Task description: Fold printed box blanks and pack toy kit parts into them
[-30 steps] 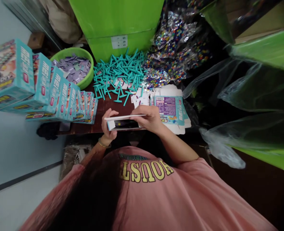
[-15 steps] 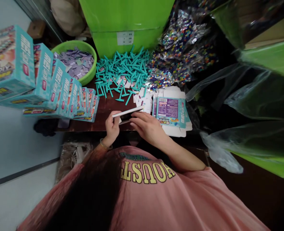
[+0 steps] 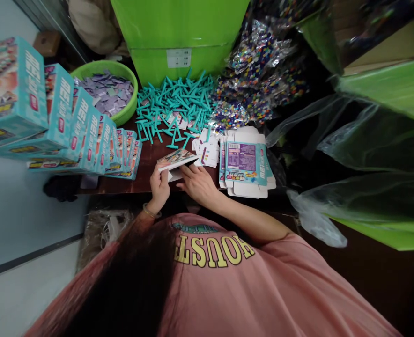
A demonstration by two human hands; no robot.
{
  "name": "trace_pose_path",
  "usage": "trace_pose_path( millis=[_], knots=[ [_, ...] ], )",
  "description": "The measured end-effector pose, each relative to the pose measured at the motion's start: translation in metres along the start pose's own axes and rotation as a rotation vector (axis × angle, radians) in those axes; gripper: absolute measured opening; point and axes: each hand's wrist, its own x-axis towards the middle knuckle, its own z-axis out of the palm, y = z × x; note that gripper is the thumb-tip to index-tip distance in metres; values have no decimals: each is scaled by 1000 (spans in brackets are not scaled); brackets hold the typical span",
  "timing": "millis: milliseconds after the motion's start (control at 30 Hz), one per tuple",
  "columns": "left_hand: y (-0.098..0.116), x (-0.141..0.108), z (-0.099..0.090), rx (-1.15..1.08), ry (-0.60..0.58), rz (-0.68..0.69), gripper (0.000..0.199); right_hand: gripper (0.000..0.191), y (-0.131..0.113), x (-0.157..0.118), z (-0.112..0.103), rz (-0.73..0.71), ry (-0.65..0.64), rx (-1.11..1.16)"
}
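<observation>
A small printed box (image 3: 179, 158) with white flaps is tilted up near the table's front edge. My left hand (image 3: 159, 186) grips its left end, thumb and fingers pressed on it. At the box's right end is my right hand (image 3: 199, 186), its fingers spread and reaching to the open side and flaps. Right of the hands lie flattened teal and purple boxes (image 3: 242, 161) in a stack. Printed white cards (image 3: 208, 149) lie just beyond the right hand, beside a heap of teal T-shaped sticks (image 3: 182, 100).
Finished-looking teal boxes (image 3: 61, 112) stand in a row at the left. Behind them is a green basin (image 3: 131, 105) of lilac packets. A green bin (image 3: 179, 28) stands at the back, with bags of coloured beads (image 3: 256, 70) beside it. Clear plastic hangs at the right.
The box has turned so that its printed face shows more. My right hand has moved left and its fingers have spread at the box's open side. The whole view has shifted slightly.
</observation>
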Motion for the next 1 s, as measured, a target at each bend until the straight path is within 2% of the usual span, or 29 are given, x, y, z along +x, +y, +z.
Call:
trace_pose_path(
  millis=[100,233,300,367,400,467,567,667,867,933,1000],
  knots=[
    [1,7,-1,11,68,-24,45,39,0,8,1,-89,4,11],
    [1,17,-6,22,109,-63,49,44,4,8,-14,-187,72,106],
    [-2,20,-11,18,136,-83,50,44,13,4,-22,-133,191,179],
    [-6,23,-13,-30,195,-132,50,46,27,0,-25,-13,347,269],
    [-9,24,-12,-68,219,-165,49,50,34,0,-22,46,406,326],
    [-13,28,-7,-166,228,-240,51,59,47,1,-12,117,444,466],
    [-16,37,5,-282,186,-326,56,64,58,5,10,211,401,658],
    [-13,42,13,-275,184,-296,52,68,62,8,23,309,408,761],
    [-8,34,7,-267,41,-194,41,58,69,16,18,340,372,1118],
    [-8,34,4,-273,-22,-169,41,47,72,22,13,309,388,1111],
    [-8,38,3,-305,-121,-134,40,35,74,28,6,198,449,955]
  ],
)
